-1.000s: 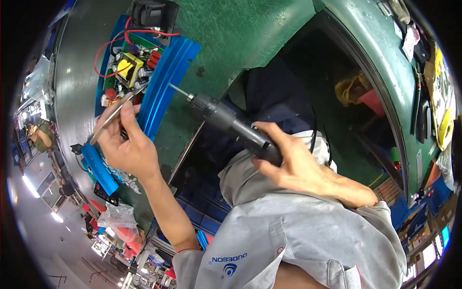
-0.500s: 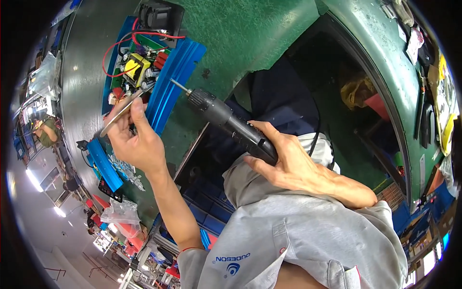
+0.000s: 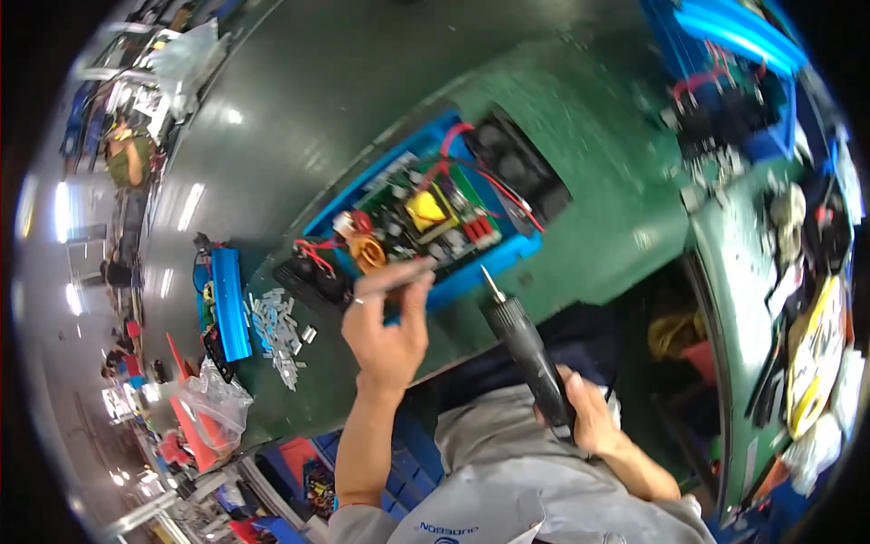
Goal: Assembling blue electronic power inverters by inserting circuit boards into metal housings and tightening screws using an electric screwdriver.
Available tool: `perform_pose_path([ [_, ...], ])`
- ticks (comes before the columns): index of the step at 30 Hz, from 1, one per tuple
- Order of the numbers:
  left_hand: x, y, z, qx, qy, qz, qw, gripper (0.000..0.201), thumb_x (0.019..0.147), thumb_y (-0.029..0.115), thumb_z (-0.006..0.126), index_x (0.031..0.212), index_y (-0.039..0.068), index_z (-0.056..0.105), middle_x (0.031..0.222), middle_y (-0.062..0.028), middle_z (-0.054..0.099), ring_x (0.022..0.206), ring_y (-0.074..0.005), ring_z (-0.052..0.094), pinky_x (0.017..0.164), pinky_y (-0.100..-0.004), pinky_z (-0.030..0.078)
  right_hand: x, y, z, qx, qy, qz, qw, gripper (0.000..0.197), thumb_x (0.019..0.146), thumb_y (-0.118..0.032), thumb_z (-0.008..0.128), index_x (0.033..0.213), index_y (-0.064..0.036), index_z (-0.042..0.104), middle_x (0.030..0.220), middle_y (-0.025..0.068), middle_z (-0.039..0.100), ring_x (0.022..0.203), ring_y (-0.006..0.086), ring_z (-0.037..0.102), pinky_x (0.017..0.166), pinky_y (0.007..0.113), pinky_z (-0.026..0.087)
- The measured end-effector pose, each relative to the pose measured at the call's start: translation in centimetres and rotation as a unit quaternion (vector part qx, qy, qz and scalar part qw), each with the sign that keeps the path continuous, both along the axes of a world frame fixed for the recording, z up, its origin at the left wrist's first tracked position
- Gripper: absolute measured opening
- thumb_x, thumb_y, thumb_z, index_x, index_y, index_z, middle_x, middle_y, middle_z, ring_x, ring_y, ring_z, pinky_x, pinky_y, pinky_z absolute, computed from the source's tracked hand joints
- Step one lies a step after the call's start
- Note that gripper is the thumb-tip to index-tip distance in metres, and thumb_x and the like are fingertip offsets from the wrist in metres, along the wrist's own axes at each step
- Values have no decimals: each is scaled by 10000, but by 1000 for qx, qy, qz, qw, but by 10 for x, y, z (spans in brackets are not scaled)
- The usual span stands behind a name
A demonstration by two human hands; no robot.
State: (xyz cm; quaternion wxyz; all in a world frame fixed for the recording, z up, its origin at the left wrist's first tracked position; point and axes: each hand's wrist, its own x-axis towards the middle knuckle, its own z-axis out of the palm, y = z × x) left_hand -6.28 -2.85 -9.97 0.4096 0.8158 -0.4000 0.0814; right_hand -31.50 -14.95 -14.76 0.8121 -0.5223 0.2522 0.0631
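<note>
A blue metal housing [image 3: 449, 288] lies on the bench ahead of me, with a green circuit board [image 3: 471, 192] and a yellow transformer [image 3: 429, 210] inside. Red and black wires run from it to a black fan panel [image 3: 518, 165] at its far right end. My left hand [image 3: 385, 337] pinches slim metal tweezers [image 3: 397, 277] over the housing's near left side; motion blurs them. In my right hand [image 3: 591, 415] is a black electric screwdriver [image 3: 526, 352]. Its bit points up beside the housing's near wall, apparently touching nothing.
Loose small metal pieces [image 3: 279, 331] lie in a heap to the left, beside another blue housing [image 3: 232, 304]. At the far right stands a further blue housing [image 3: 739, 36] with wires. A clear plastic bag [image 3: 219, 401] hangs near the bench's left edge.
The whole view has swung, so the housing now appears nearer the middle. The screwdriver points more steeply away from me. Both hands keep hold of their tools.
</note>
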Motion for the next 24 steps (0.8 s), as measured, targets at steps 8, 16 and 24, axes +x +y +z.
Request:
perform_pose_path([
  [8, 7, 3, 9, -44, 25, -33, 998, 164, 871, -48, 735, 1011, -23, 653, 965, -143, 755, 791, -181, 723, 690, -260, 569, 4, -16, 25, 116, 40, 23, 992, 654, 1087, -532, 223, 1201, 20, 557, 846, 80, 648, 750, 148, 582, 725, 294, 470],
  [16, 14, -3, 6, -65, 4, -49, 997, 252, 831, -20, 778, 1036, 33, 641, 935, -106, 768, 793, -233, 752, 650, -289, 555, 4, -17, 15, 131, 52, 25, 990, 742, 1051, -624, 252, 1256, 28, 540, 864, 99, 659, 749, 150, 598, 713, 288, 478],
  [24, 16, -3, 2, -70, 22, -64, 995, 250, 827, -3, 785, 1034, 44, 652, 926, -95, 772, 776, -218, 746, 640, -280, 540, 3, -16, 16, 233, 75, 18, 969, 919, 957, -766, 326, 1328, 49, 532, 813, 113, 656, 683, 160, 593, 643, 281, 467],
])
